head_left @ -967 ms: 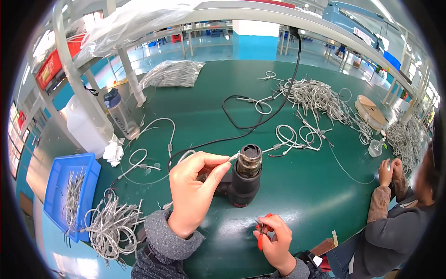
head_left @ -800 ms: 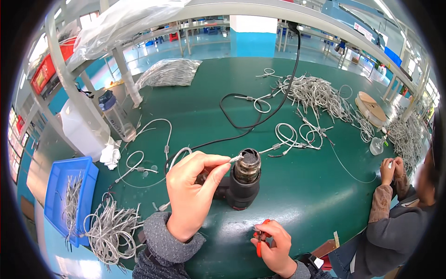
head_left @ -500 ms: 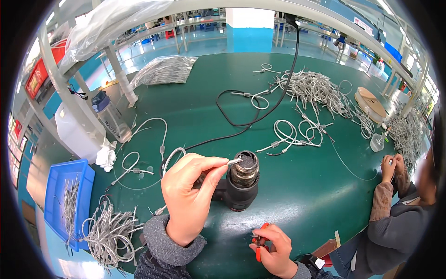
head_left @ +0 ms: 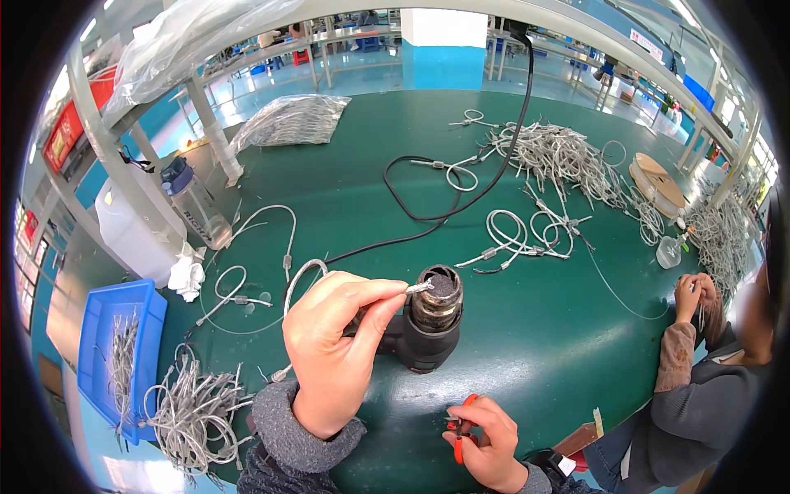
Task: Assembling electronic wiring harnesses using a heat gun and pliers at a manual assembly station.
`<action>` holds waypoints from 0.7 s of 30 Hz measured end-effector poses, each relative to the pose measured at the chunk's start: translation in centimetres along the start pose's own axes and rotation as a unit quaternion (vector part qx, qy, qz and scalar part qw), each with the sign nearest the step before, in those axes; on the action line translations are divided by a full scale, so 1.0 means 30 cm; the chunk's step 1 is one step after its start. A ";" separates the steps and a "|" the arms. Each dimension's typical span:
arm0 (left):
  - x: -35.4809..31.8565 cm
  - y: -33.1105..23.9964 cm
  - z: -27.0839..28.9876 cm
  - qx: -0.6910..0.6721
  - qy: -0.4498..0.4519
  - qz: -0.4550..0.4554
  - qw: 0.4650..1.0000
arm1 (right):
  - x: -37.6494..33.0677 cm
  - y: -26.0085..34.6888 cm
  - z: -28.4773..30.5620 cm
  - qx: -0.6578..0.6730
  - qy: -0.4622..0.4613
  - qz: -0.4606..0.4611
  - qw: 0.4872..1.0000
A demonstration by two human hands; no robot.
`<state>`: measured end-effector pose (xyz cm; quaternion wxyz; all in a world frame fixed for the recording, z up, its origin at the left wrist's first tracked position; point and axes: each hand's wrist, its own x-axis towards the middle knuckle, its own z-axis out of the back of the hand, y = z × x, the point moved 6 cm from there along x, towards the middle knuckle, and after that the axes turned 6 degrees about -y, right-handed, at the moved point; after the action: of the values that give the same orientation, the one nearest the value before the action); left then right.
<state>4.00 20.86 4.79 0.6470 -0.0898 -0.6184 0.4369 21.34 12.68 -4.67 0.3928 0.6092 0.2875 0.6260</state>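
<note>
Between thumb and forefinger, my left hand (head_left: 333, 346) pinches a grey cable (head_left: 418, 287). The cable's silvery tip reaches over the mouth of a black heat gun (head_left: 431, 333), which stands nozzle-up on the table. Lower down, my right hand (head_left: 491, 449) is closed round small red-handled pliers (head_left: 462, 428); their jaws point left, away from the heat gun. The cable's other part passes behind my left hand, and the heat gun's handle is partly hidden there too.
A blue tray (head_left: 152, 329) and a heap of grey cables (head_left: 193, 412) lie left. Further off are a bottle (head_left: 197, 206), a bagged bundle (head_left: 292, 121), a cable pile (head_left: 551, 156) and a spool (head_left: 657, 183). A black cord (head_left: 494, 193) crosses the table. Another person (head_left: 699, 395) works at right.
My left hand and the cable tip stay over the heat gun's mouth, with barely any shift. The right hand keeps hold of the pliers in the same place.
</note>
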 end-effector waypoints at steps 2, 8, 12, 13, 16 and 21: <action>0.000 -0.001 0.001 -0.001 -0.001 -0.001 1.000 | 0.003 0.003 -0.001 -0.004 -0.002 0.006 1.000; 0.002 -0.004 0.007 0.006 -0.005 -0.004 1.000 | -0.017 -0.029 0.003 -0.032 0.024 -0.021 0.999; 0.004 -0.010 0.013 0.019 -0.002 -0.001 1.000 | -0.019 -0.035 0.005 -0.030 0.020 -0.024 0.999; 0.005 -0.012 0.015 0.026 -0.002 -0.002 1.000 | -0.019 -0.034 0.006 -0.031 0.019 -0.024 0.999; 0.007 -0.019 0.022 0.034 -0.002 -0.007 0.999 | -0.018 -0.031 0.006 -0.033 0.022 -0.024 0.999; 0.010 -0.014 0.009 0.031 -0.004 -0.017 0.999 | -0.014 -0.031 0.009 -0.039 0.020 -0.023 0.999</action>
<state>3.90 20.70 5.34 0.6547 -0.0571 -0.6084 0.4450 21.72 12.80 -5.66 0.4248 0.5743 0.2849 0.6391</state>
